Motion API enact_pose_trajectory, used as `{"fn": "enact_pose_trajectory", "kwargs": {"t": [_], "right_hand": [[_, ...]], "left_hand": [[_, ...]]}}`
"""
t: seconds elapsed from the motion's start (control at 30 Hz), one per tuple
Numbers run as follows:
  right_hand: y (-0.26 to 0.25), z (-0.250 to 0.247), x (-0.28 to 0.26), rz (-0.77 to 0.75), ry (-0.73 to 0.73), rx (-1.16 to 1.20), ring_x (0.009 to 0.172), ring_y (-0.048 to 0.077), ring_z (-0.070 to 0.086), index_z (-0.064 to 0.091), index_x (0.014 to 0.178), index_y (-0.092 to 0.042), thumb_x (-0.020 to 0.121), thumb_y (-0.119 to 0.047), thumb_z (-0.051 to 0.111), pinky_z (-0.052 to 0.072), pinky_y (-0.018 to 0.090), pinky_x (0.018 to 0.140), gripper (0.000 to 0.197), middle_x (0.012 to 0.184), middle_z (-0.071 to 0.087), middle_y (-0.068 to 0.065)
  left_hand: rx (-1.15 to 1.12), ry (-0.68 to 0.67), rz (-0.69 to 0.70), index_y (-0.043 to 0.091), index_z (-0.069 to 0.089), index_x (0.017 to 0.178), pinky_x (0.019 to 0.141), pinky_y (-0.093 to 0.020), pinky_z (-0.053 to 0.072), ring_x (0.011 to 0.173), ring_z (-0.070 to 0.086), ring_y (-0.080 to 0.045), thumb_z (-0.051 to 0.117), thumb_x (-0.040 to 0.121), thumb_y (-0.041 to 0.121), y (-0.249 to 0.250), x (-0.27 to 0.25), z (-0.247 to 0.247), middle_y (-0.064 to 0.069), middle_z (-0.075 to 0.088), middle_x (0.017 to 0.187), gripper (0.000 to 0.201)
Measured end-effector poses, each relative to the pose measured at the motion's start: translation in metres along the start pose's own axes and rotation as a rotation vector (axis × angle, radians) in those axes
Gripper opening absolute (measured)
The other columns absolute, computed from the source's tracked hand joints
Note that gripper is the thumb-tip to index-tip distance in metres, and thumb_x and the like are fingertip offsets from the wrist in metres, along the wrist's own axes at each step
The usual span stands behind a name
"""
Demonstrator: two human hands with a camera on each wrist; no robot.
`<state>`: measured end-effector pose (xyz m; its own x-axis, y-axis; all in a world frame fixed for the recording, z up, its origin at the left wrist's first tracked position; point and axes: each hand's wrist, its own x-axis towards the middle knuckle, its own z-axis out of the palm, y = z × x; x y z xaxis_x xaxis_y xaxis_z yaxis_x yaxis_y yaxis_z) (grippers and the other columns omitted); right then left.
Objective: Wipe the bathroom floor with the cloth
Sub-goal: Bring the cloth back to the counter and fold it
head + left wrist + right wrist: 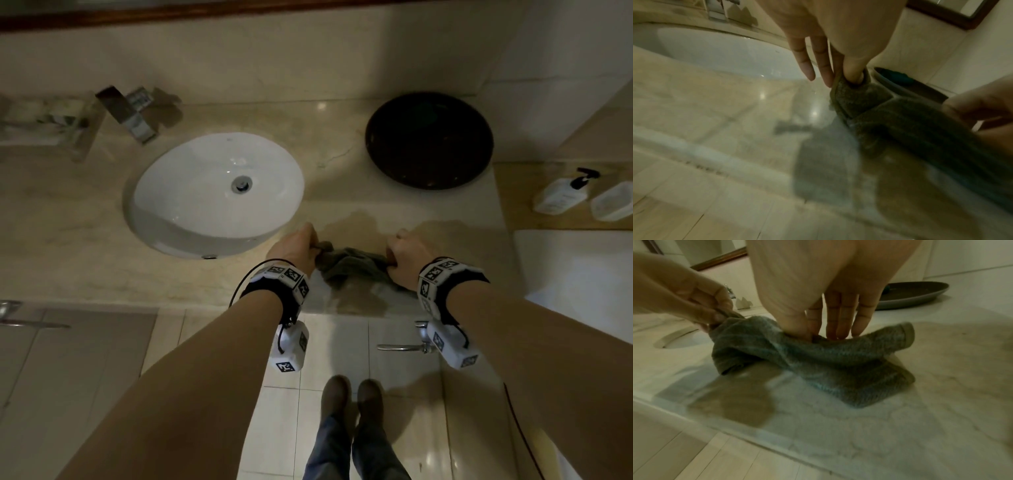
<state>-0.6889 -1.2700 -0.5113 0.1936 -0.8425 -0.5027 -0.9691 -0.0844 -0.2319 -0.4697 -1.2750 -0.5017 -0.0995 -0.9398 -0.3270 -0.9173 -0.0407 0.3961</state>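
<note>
A grey-green terry cloth (pixel 352 265) lies bunched on the marble counter (pixel 85 240), near its front edge and right of the sink. My left hand (pixel 299 248) pinches the cloth's left corner (pixel 854 91) between thumb and forefinger, its other fingers straight. My right hand (pixel 406 260) pinches the cloth's upper edge (pixel 818 344) near its right end, its other fingers (pixel 846 318) pointing down behind the cloth. The cloth sags between both hands, its lower part resting on the counter. The tiled floor (pixel 284 421) shows below the counter edge.
A white oval sink (pixel 219 192) with a chrome tap (pixel 126 113) sits left of the hands. A dark round tray (pixel 430 140) stands at the back right. A pump bottle (pixel 561 192) is on a side shelf. My shoes (pixel 352 397) stand on the floor tiles.
</note>
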Motion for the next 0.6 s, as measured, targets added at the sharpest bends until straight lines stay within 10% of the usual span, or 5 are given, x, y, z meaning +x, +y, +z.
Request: {"fn": "enact_pose_trajectory", "kwargs": {"t": [0.23,0.43,0.6], "right_hand": [[-0.014,-0.065,-0.006,-0.062,0.124,0.114,0.130,0.032,0.041,0.041,0.143,-0.024,0.093,-0.018,0.059,0.039,0.042,0.104,0.053,0.145,0.037,0.009],[-0.037,-0.101,-0.007,-0.029,0.161,0.054,0.082,0.024,0.058,0.059,0.089,-0.016,0.093,-0.036,0.050,0.047,0.035,0.070,0.022,0.090,0.057,0.004],[-0.030,-0.076,-0.009,-0.031,0.135,-0.041,0.086,0.026,0.058,0.049,0.085,-0.020,0.098,-0.030,0.046,0.040,0.032,0.074,0.017,0.082,0.052,0.001]], "left_hand": [[0.011,0.070,0.145,0.021,0.044,0.109,0.071,-0.041,0.050,0.077,0.058,-0.035,0.045,0.098,0.027,0.047,0.000,-0.074,-0.014,0.061,0.087,0.012],[0.221,-0.048,0.269,0.032,0.031,0.097,0.078,-0.045,0.052,0.080,0.058,-0.033,0.043,0.099,0.029,0.085,-0.007,-0.111,-0.008,0.062,0.093,0.012],[0.217,0.016,0.275,0.033,0.026,0.095,0.077,-0.045,0.051,0.081,0.058,-0.035,0.041,0.101,0.029,0.083,-0.008,-0.125,-0.009,0.062,0.091,0.016]]}}
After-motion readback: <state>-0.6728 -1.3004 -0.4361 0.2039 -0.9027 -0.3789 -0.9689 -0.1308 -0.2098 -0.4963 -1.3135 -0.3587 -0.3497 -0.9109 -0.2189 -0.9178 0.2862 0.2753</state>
